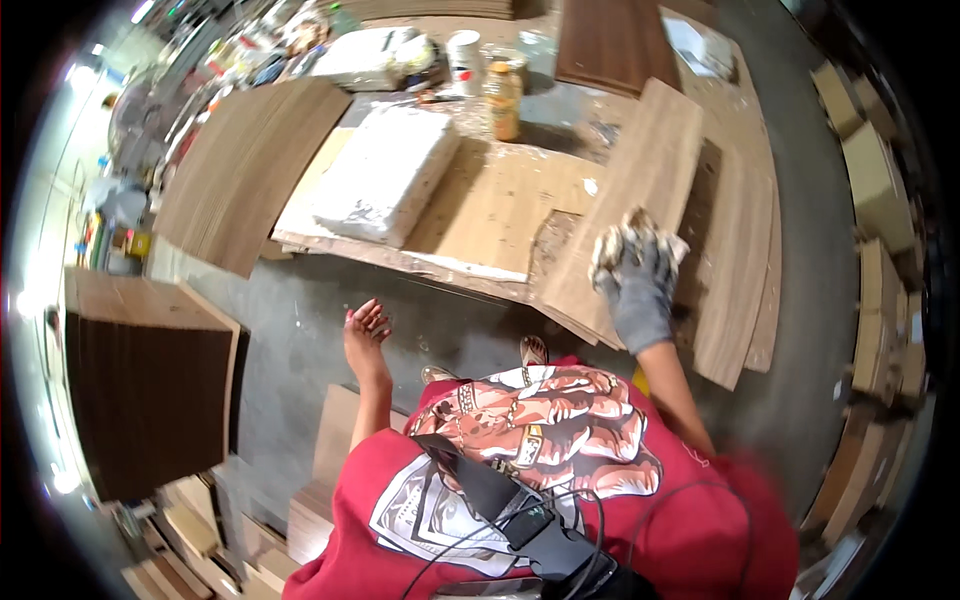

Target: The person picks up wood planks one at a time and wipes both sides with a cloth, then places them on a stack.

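My right hand (638, 290), in a grey work glove, presses a crumpled cream cloth (640, 232) onto a long wood-grain board (640, 160). Its fingers are bent over the cloth, and part of the cloth sticks out past them. The board lies at a slant on the right of the worktable and overhangs its near edge. My bare left hand (367, 328) hangs in front of the table, touching nothing, with its fingers loosely curled and apart. Nearest to it on the tabletop is a white wrapped block (388, 175).
More wood-grain panels lie at the right (735, 260) and left (255, 165) of the table, with a dark brown panel (615, 45) behind. An orange bottle (502, 105) and a white canister (463, 62) stand mid-table. A large dark cabinet-like box (150, 390) stands left; cartons (880, 190) line the right.
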Demonstrator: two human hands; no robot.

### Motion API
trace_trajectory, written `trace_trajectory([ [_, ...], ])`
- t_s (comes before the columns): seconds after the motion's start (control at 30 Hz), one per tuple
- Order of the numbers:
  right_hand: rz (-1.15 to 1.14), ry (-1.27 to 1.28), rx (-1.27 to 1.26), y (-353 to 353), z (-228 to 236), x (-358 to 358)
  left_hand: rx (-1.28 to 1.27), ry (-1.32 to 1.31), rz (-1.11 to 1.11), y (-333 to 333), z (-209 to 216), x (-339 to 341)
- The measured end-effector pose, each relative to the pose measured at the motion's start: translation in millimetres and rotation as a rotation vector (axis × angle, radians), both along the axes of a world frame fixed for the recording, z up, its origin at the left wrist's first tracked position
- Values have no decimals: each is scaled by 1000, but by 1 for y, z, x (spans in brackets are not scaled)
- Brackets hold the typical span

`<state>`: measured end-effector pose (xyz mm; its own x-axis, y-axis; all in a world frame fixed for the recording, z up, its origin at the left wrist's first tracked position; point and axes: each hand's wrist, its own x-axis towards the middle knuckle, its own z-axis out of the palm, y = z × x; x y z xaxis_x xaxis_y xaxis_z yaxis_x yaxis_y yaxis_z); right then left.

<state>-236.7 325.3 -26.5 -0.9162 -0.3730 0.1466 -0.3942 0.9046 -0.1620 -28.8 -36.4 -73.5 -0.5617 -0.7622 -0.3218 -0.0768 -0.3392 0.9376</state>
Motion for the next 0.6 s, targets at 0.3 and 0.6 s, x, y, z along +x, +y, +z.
trace_trajectory([
  [0.3,148,-229,-220,-30,54,9,-51,38,172,-106,41,80],
  [0.6,362,-547,-739,-268,92,88,40,21,-145,-192,84,96],
])
